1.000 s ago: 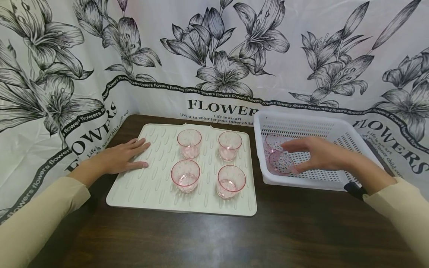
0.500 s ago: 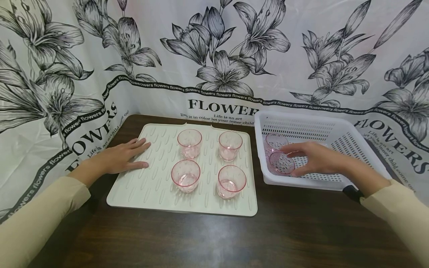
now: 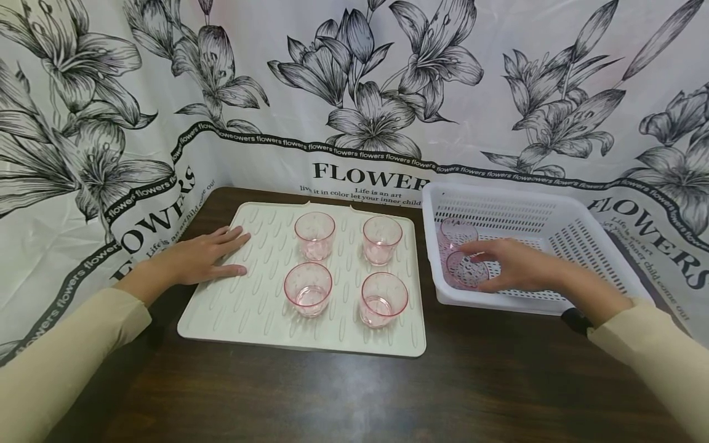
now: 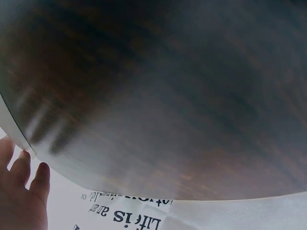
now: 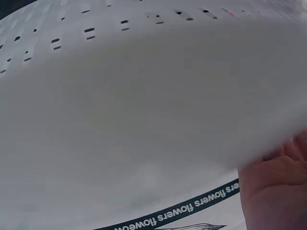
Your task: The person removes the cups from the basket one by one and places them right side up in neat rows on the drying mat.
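My left hand lies with its fingers spread on the left edge of a cream ribbed drying mat. Inside a white perforated basket, my right hand holds the near pink glass, index finger and thumb curled about its rim. Just behind it stands another pink glass. Several clear pink glasses stand upright on the mat, among them a front right glass and a front left glass. In the right wrist view the basket wall hides the fingertips.
A dark wooden table carries the mat and, to its right, the basket. Behind hangs a white curtain printed with black flowers and lettering. Two more mat glasses are the back left glass and the back right glass.
My right hand has moved slightly left and down, its fingers closing in on the near glass in the basket. My left hand stays on the mat.
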Available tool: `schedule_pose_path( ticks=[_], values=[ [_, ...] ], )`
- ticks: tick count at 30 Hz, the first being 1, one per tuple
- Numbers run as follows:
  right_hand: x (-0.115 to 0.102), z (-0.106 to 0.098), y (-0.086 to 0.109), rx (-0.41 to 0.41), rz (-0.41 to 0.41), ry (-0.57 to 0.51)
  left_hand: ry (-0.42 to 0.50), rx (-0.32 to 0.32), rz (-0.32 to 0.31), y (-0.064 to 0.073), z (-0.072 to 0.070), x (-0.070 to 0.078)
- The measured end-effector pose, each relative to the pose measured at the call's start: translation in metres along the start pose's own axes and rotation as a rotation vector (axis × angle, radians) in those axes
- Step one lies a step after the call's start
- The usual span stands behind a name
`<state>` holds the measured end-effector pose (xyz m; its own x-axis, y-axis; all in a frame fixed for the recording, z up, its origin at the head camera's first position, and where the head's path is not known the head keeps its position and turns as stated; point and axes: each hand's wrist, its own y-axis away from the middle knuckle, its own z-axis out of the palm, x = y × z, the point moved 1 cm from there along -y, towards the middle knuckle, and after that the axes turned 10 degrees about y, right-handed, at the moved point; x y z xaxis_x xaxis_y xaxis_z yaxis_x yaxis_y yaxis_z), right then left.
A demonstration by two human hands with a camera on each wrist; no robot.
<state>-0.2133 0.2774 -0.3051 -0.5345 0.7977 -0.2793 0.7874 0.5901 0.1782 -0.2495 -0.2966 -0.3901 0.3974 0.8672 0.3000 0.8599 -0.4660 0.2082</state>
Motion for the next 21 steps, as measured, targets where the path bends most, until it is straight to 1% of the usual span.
schedule_pose_path(
  ticks=[7,11,15,21],
  values=[
    [-0.001,0.000,0.001,-0.005,0.008,0.043,-0.002,-0.004,0.001,0.000,-0.001,0.001],
    [-0.003,-0.005,0.003,0.017,0.001,0.054,0.002,-0.006,-0.001,0.000,0.000,0.001],
    [-0.004,-0.015,0.009,0.045,0.015,0.074,0.001,-0.007,-0.003,0.000,0.000,0.001],
    [-0.007,-0.036,0.016,0.062,0.047,0.084,-0.006,-0.002,-0.005,-0.001,0.000,0.002]
  ],
)
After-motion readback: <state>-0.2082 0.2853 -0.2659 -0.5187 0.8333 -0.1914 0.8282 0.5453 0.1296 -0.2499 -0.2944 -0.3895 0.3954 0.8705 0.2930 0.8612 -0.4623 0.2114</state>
